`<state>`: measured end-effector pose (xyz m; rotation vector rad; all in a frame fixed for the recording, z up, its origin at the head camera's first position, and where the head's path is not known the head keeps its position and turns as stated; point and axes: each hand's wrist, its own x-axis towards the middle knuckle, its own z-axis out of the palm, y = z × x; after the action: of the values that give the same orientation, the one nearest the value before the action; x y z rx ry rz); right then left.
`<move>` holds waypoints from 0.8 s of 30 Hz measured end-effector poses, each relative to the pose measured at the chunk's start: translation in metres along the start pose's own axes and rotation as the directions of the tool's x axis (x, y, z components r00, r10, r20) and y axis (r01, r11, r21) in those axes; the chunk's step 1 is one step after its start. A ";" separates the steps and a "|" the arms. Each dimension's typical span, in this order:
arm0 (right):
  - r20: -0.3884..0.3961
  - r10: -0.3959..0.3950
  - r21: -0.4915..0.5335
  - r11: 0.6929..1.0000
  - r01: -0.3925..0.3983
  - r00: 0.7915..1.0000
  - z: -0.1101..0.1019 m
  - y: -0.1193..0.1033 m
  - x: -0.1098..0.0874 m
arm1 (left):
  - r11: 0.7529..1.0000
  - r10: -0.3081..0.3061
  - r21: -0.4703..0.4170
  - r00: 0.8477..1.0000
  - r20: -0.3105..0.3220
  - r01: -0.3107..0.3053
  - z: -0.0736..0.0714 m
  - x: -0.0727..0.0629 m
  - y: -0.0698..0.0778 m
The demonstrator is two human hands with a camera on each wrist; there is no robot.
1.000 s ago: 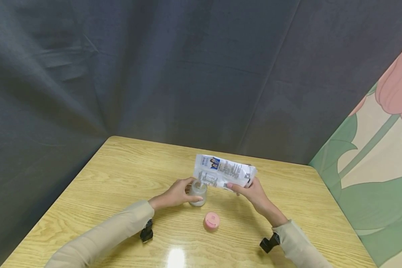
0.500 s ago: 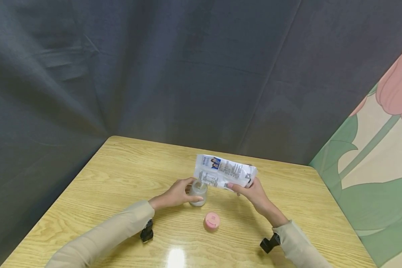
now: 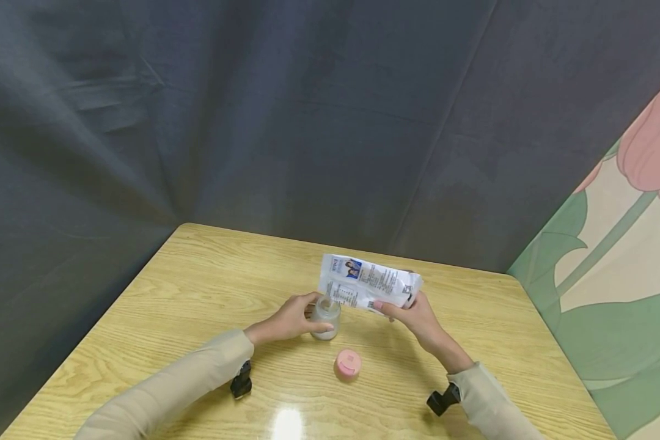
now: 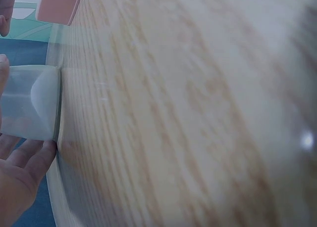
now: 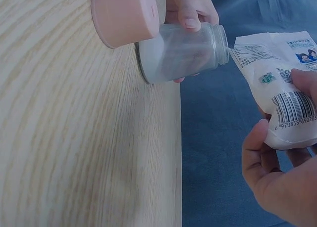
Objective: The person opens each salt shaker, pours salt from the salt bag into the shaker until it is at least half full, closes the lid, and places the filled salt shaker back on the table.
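A clear jar (image 3: 327, 314) stands upright on the table with white contents at its bottom. My left hand (image 3: 289, 316) grips it from the left, thumb on the near side and fingers behind. Tilted over the mouth is a white printed bag (image 3: 365, 282), held at its right end by my right hand (image 3: 419, 319), thumb on top. In the right wrist view, a corner of the bag (image 5: 270, 76) meets the jar's rim, and a thin white stream seems to run between them. The left wrist view shows only the lower part of the jar (image 4: 29, 101).
A pink round lid (image 3: 348, 363) lies on the wooden table (image 3: 209, 275) just in front of the jar. Dark curtain (image 3: 308, 122) hangs behind the table. A flower-patterned panel (image 3: 627, 293) stands along the right side.
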<state>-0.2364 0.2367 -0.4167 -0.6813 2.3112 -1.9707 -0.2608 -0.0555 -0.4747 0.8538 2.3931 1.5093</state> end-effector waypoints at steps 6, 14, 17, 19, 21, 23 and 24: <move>0.004 -0.004 0.004 1.000 0.004 1.000 0.000 -0.001 -0.001 | 1.000 -0.010 0.007 1.000 0.002 0.010 0.000 0.000 0.001; 0.006 0.004 -0.018 1.000 -0.004 1.000 0.000 -0.003 -0.001 | 1.000 -0.002 0.002 1.000 -0.005 0.002 0.001 0.000 0.001; 0.007 0.005 -0.018 1.000 -0.005 1.000 0.000 -0.003 -0.001 | 1.000 0.004 -0.015 1.000 -0.010 -0.004 0.001 -0.001 0.001; 0.008 0.004 -0.018 1.000 -0.004 1.000 -0.001 -0.003 -0.002 | 1.000 0.008 -0.026 1.000 -0.013 -0.009 0.002 -0.001 0.001; 0.011 0.002 -0.020 1.000 -0.002 1.000 -0.001 -0.002 -0.002 | 1.000 0.008 -0.029 1.000 -0.015 -0.008 0.002 -0.001 0.002; 0.014 -0.002 -0.021 1.000 0.003 1.000 -0.001 -0.002 -0.002 | 1.000 0.002 -0.021 1.000 -0.013 -0.002 0.001 -0.001 0.002; 0.016 -0.004 -0.022 1.000 0.005 1.000 -0.001 -0.001 -0.002 | 1.000 0.000 -0.014 1.000 -0.011 0.000 0.001 -0.001 0.002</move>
<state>-0.2347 0.2383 -0.4155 -0.7015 2.3285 -1.9370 -0.2587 -0.0544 -0.4737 0.8447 2.3873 1.5329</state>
